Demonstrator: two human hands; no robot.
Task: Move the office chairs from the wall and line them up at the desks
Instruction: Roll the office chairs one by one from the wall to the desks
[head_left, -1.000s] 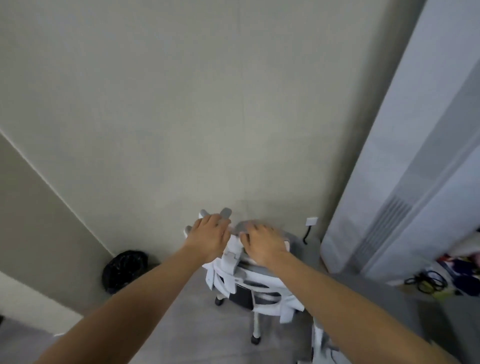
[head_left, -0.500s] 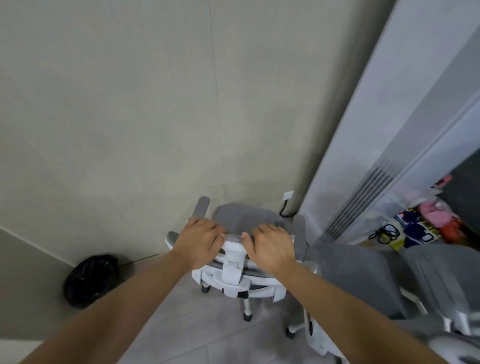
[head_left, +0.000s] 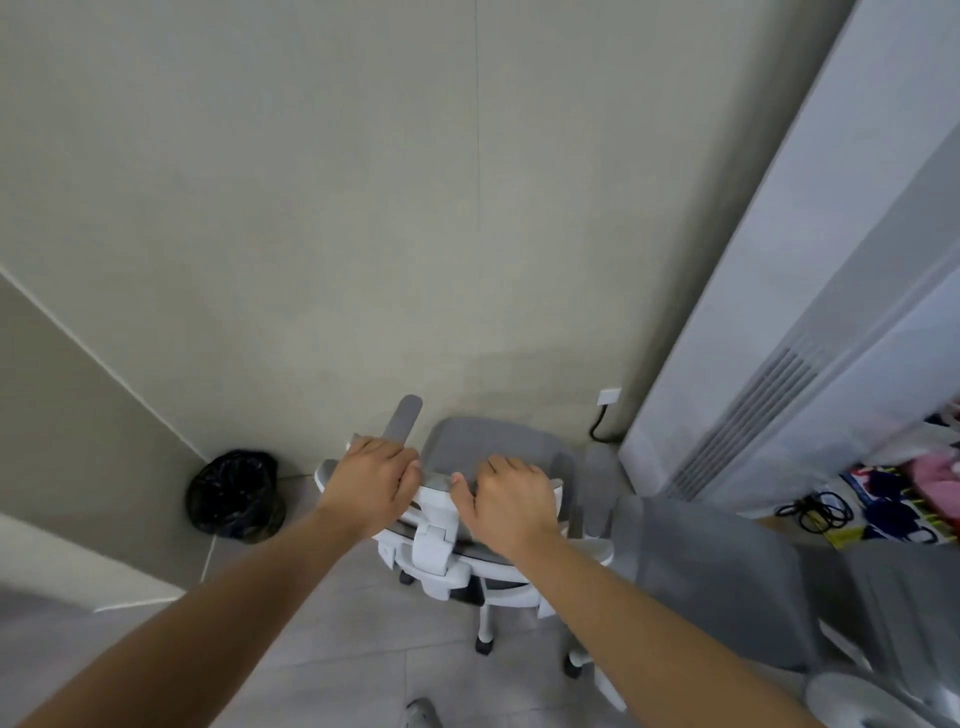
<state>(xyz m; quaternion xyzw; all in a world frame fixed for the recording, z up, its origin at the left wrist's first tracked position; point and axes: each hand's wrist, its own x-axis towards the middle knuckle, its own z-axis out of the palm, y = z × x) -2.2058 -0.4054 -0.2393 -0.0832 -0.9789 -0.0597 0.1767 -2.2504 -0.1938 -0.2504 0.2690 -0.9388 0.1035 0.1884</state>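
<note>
- My left hand (head_left: 371, 480) curls its fingers over the chair (head_left: 470, 499) backrest top, lower centre.
- My right hand (head_left: 511, 501) grips it likewise.
- The chair sits by the wall (head_left: 311, 208); no counter in view, so lining-up remains, I judge.
- Another chair (head_left: 727, 582) waits lower right.

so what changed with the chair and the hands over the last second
The chair has come back from the wall toward the person, so more of its grey seat and white back frame shows. Nothing was taken hold of or let go: the left hand and right hand keep their grip on the top of the backrest. The black bag stays in the corner.
</note>
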